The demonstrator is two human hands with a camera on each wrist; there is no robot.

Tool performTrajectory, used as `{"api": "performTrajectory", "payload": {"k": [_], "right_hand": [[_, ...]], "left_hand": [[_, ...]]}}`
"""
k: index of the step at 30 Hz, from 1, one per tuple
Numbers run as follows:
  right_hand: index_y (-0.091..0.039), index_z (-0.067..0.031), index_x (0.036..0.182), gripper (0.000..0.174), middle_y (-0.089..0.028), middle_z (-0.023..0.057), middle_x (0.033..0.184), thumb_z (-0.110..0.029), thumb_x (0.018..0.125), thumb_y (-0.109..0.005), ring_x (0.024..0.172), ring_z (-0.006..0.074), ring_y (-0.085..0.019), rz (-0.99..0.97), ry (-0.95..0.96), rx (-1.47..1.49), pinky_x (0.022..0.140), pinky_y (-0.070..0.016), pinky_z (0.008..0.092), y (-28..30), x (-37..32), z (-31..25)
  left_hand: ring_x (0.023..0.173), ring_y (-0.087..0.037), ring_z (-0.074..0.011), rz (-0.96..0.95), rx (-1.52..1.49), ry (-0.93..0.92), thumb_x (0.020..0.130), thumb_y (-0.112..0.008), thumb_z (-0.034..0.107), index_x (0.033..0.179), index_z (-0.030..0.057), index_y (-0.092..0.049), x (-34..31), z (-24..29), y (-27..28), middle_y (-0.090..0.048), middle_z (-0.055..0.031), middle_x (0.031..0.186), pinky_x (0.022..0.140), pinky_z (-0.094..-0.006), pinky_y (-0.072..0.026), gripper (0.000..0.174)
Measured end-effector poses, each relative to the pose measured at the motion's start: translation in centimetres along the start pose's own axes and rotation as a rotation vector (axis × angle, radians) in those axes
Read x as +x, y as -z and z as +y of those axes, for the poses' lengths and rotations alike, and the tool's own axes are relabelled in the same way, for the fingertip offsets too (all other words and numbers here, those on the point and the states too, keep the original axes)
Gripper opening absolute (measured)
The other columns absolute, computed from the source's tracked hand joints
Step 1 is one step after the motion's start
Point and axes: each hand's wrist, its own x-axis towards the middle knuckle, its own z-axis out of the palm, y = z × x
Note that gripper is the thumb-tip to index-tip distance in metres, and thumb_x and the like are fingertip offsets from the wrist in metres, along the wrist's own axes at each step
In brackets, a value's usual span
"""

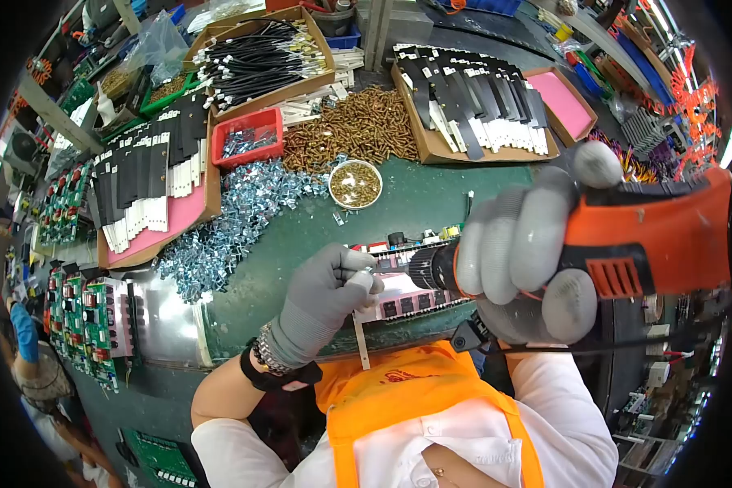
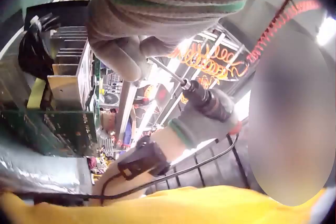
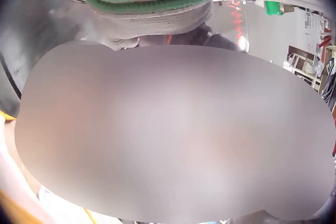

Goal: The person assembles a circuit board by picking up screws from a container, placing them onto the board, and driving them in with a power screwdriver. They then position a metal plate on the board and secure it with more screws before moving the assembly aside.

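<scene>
Lengthwise, drill (image 1: 644, 242) runs crosswise, pointing toward left hand (image 1: 324, 291).

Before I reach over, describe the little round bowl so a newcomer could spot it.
From the green tabletop, look to the big brassy heap at its far side. The bowl sits at that heap's near edge, right of the silvery pile and beyond the gloved left hand. It is round and white-rimmed, unlike the rectangular red tray to its left.

place: electronics assembly workshop | evidence: circuit boards (image 1: 77, 319), power drill (image 1: 647, 240), heaped brass-coloured fasteners (image 1: 354, 126), green workbench (image 1: 281, 237)
</scene>
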Motion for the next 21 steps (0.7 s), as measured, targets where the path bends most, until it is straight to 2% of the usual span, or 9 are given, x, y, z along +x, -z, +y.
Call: {"api": "performTrajectory", "payload": {"k": [4, 6, 7, 10, 12, 13, 15, 18, 21], "right_hand": [[-0.032, -0.0093, 0.142, 0.069, -0.052, 0.0016, 0.069, -0.015, 0.085, -0.069, 0.046, 0.0135, -0.046, -0.301, -0.060, 0.164, 0.045, -0.0403, 0.0299, 3.2, 1.5, 2.2], [-0.029, -0.0095, 0.143, 0.071, -0.052, 0.0010, 0.070, -0.015, 0.085, -0.069, 0.046, 0.0128, -0.046, -0.224, -0.080, -0.015, 0.046, -0.0394, 0.0296, 3.4, 1.0, 2.3], [-0.029, -0.0095, 0.143, 0.071, -0.052, 0.0006, 0.071, -0.016, 0.085, -0.068, 0.046, 0.0124, -0.045, -0.147, -0.098, -0.180, 0.046, -0.0393, 0.0294, 3.1, 0.7, 1.9], [-0.028, -0.0088, 0.143, 0.070, -0.052, 0.0002, 0.070, -0.016, 0.086, -0.067, 0.047, 0.0116, -0.044, -0.070, -0.133, -0.146, 0.046, -0.0391, 0.0292, 2.5, 0.6, 2.5], [-0.033, -0.0032, 0.134, 0.061, -0.055, 0.0014, 0.079, -0.010, 0.082, -0.065, 0.056, 0.0107, -0.051, -0.002, -0.150, -0.300, 0.054, -0.0433, 0.0266, 3.5, 0.0, 1.9], [-0.039, 0.0024, 0.125, 0.053, -0.057, 0.0025, 0.087, -0.004, 0.078, -0.063, 0.066, 0.0098, -0.057, 0.061, -0.170, -0.452, 0.061, -0.0474, 0.0241, 3.8, -0.1, 1.7], [-0.042, 0.0035, 0.122, 0.051, -0.058, 0.0028, 0.089, -0.003, 0.077, -0.063, 0.067, 0.0088, -0.056, 0.053, -0.190, -0.396, 0.062, -0.0468, 0.0233, 3.1, 0.5, 1.4], [-0.046, 0.0056, 0.117, 0.046, -0.058, 0.0029, 0.090, -0.003, 0.076, -0.065, 0.067, 0.0072, -0.055, 0.062, -0.186, -0.396, 0.062, -0.0459, 0.0216, 2.4, 0.7, 1.7], [-0.045, 0.0073, 0.120, 0.050, -0.059, 0.0030, 0.087, -0.004, 0.077, -0.066, 0.068, 0.0069, -0.056, -0.014, -0.178, -0.422, 0.062, -0.0462, 0.0207, 3.1, 0.9, 1.8]], "left_hand": [[0.066, -0.063, -0.0120, -0.231, -0.038, 0.219, 0.089, -0.054, 0.005, 0.117, -0.0050, -0.052, 0.7, 1.5, 0.8, -0.064, -0.0079, 0.079, 0.060, -0.0237, -0.0528, 0.030], [0.062, -0.062, -0.0108, -0.245, 0.408, 0.130, 0.085, -0.057, 0.007, 0.122, -0.0018, -0.052, 0.9, 1.8, 0.7, -0.063, -0.0070, 0.072, 0.057, -0.0245, -0.0520, 0.038], [0.062, -0.062, -0.0108, -0.247, 0.410, 0.129, 0.085, -0.057, 0.007, 0.122, -0.0018, -0.052, 0.9, 2.0, 0.6, -0.063, -0.0070, 0.072, 0.057, -0.0245, -0.0520, 0.038], [0.058, -0.062, -0.0138, -0.211, 0.611, 0.110, 0.083, -0.061, 0.011, 0.123, 0.0020, -0.053, 0.7, 2.0, 0.3, -0.061, -0.0060, 0.068, 0.054, -0.0268, -0.0502, 0.041], [0.070, -0.063, -0.0215, -0.038, 0.782, -0.137, 0.077, -0.072, 0.018, 0.123, 0.0055, -0.054, 0.2, 1.0, 0.5, -0.064, -0.0077, 0.083, 0.063, -0.0329, -0.0501, 0.050], [0.070, -0.063, -0.0215, -0.039, 0.783, -0.137, 0.077, -0.072, 0.018, 0.123, 0.0055, -0.054, 0.1, 0.8, 0.8, -0.064, -0.0077, 0.083, 0.063, -0.0329, -0.0501, 0.050], [0.092, -0.059, -0.0267, 0.025, 1.186, -0.720, 0.064, -0.082, 0.028, 0.123, 0.0083, -0.055, 0.2, 0.7, 1.4, -0.062, -0.0080, 0.108, 0.077, -0.0386, -0.0457, 0.068], [0.107, -0.051, -0.0279, -0.010, 1.272, -0.612, 0.053, -0.084, 0.038, 0.123, 0.0087, -0.055, -0.7, 0.0, 1.2, -0.054, -0.0090, 0.126, 0.086, -0.0420, -0.0397, 0.082], [0.108, -0.051, -0.0280, -0.026, 1.309, -0.619, 0.052, -0.083, 0.046, 0.123, 0.0058, -0.054, -0.5, -0.9, 1.3, -0.054, -0.0105, 0.127, 0.085, -0.0428, -0.0388, 0.086]]}}
